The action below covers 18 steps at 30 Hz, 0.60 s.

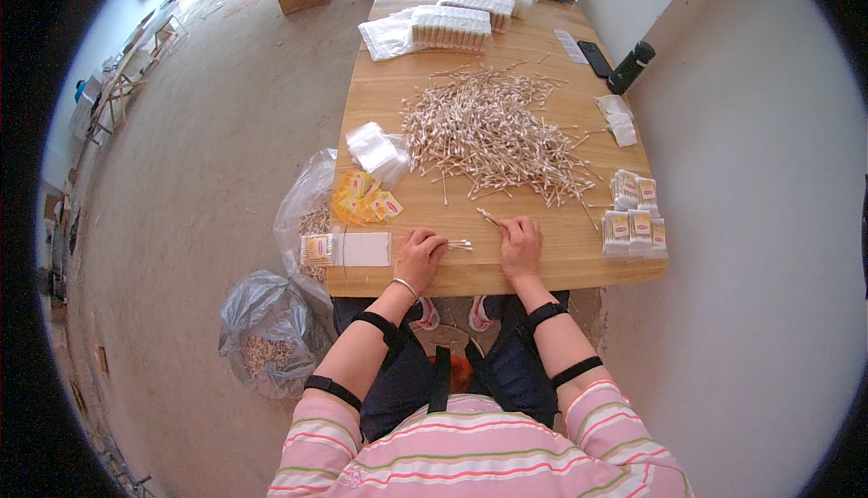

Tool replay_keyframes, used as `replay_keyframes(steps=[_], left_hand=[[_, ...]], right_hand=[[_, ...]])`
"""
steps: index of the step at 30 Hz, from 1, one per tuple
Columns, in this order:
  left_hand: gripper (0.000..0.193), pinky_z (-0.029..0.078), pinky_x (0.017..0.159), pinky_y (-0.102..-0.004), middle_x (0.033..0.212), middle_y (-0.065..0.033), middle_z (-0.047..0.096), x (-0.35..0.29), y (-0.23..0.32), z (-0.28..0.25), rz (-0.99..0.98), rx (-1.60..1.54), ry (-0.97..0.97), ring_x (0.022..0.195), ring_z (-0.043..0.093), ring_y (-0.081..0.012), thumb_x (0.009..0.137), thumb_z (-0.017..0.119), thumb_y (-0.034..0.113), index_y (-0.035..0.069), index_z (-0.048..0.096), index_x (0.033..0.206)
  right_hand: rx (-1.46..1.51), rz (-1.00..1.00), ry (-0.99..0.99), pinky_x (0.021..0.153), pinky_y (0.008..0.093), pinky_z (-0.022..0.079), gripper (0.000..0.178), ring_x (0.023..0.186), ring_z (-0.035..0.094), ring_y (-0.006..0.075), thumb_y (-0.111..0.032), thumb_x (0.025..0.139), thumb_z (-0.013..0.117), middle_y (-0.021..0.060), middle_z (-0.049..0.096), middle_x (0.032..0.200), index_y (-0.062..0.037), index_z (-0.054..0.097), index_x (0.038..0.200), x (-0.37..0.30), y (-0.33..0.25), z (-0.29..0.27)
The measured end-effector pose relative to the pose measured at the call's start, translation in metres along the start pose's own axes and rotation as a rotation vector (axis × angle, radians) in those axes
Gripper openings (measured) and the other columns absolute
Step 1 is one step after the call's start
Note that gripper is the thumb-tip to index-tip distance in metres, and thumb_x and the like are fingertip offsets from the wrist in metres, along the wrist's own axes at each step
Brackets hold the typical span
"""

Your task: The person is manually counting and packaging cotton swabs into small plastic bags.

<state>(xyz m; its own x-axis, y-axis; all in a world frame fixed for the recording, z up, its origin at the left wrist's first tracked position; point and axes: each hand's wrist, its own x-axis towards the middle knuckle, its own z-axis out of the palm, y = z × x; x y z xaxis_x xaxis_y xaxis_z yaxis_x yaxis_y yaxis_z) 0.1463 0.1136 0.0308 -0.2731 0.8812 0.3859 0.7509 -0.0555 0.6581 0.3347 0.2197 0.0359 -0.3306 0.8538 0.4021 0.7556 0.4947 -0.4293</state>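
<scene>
Near the front edge of the table, my left hand (419, 259) is closed on a few cotton swabs (462, 245), whose white tips stick out to the right. Closed too is my right hand (521, 243), a little to the right, with cotton swabs (486, 216) poking out from its fingertips toward the upper left. Beyond both hands spreads a big loose pile of cotton swabs (493, 132). Left of my left hand lie a white card-like strip (366, 249) and a filled pack of swabs (316, 249) at the table's edge. Yellow printed cards (363, 200) are scattered just above them.
Clear plastic bags (372, 147) lie left of the pile. Packed swab bags (633, 231) stand at the right edge. Farther off are bundled packs (452, 26), a phone (595, 59) and a dark bottle (631, 67). A grey plastic bag (271, 317) sits on the floor.
</scene>
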Motion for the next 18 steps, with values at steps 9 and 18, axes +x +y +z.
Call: replay_keyframes(steps=[9,18], left_hand=[[0.041,0.034,0.099,-0.0434,0.119,-0.0107,0.051,0.007,0.019,-0.011,-0.022,0.198,-0.031,0.117,0.043,-0.0306,0.074,0.068,0.017,0.011,0.056,0.112],[0.043,0.029,0.105,-0.0466,0.117,-0.0116,0.052,0.007,0.016,-0.013,-0.009,0.152,-0.109,0.116,0.043,-0.0334,0.072,0.068,0.021,0.008,0.054,0.111]], right_hand=[[0.234,-0.211,-0.282,0.077,0.0412,0.044,0.007,0.088,0.054,0.0275,-0.016,0.079,0.061,0.0059,0.056,0.087,-0.0124,0.066,0.081,0.009,-0.055,0.031],[-0.042,-0.162,-0.107,0.089,0.0439,0.039,0.046,0.108,0.044,0.0283,-0.028,0.072,0.072,0.0080,0.050,0.114,-0.0096,0.055,0.111,0.081,-0.071,0.056]])
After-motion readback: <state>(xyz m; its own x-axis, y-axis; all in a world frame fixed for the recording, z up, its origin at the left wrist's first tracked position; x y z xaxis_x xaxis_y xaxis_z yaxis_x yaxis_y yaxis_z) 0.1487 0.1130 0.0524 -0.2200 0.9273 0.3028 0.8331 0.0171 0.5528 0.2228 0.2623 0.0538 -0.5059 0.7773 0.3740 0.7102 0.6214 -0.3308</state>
